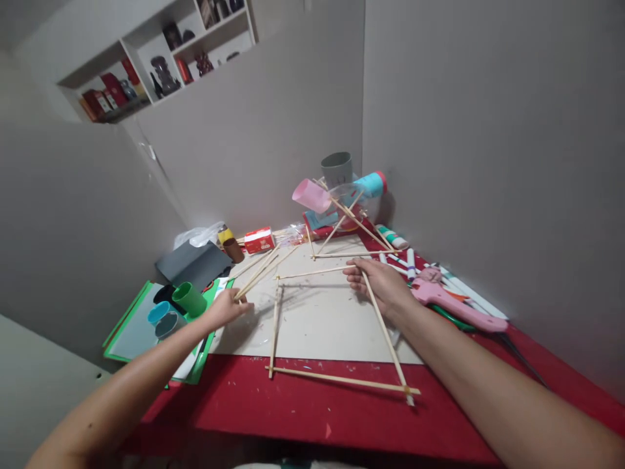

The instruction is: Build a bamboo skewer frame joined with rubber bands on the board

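My left hand [229, 309] is closed around the near ends of several thin wooden sticks [261, 271], which point away to the upper right over the pale board. A four-sided frame of sticks [336, 380] stands nearer to me, its front side over the red cloth. My right hand [375, 283] pinches this frame at its far right corner, fingers curled around the joint. Behind it stands another stick structure [347, 254] with crossed sticks, and a pink paper cup shape [312, 195] rests at its top.
A pink glue gun [454, 306] and markers lie at the right on the red cloth [312, 417]. Coloured paper tubes [189, 298] stand on a green-edged folder at the left. A red box [260, 240] and a grey cup [336, 169] are at the back.
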Available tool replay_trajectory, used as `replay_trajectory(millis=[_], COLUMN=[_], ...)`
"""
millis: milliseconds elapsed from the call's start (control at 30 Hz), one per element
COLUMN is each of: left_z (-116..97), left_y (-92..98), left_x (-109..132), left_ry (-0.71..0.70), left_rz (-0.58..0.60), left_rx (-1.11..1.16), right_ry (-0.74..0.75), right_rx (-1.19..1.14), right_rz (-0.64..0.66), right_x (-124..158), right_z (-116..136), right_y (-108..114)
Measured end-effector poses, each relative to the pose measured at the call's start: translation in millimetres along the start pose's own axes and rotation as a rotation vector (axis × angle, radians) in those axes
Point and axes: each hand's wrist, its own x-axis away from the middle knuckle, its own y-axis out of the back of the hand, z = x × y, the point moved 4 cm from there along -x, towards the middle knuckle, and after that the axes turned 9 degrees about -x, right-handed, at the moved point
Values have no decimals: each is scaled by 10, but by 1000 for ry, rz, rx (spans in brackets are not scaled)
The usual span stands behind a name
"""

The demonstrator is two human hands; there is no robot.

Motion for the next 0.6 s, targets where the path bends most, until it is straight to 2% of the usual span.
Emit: replay_trajectory(millis=[100, 200, 433, 600], left_z=[28, -32, -7, -40], left_y=[-176, -285, -411, -372], left_x=[289, 450, 445, 547], left_ry=[1, -53, -59, -104], left_rz=[84, 103, 106, 81], left_rx=[72, 14, 16, -160], right_ry=[-10, -26, -43, -32], right_rx=[-31, -52, -65, -11], right_rz=[20, 41, 82, 96], right_x=[24, 46, 76, 86], right_z=[1, -31, -84, -110], right_y=[-27, -57, -93, -121])
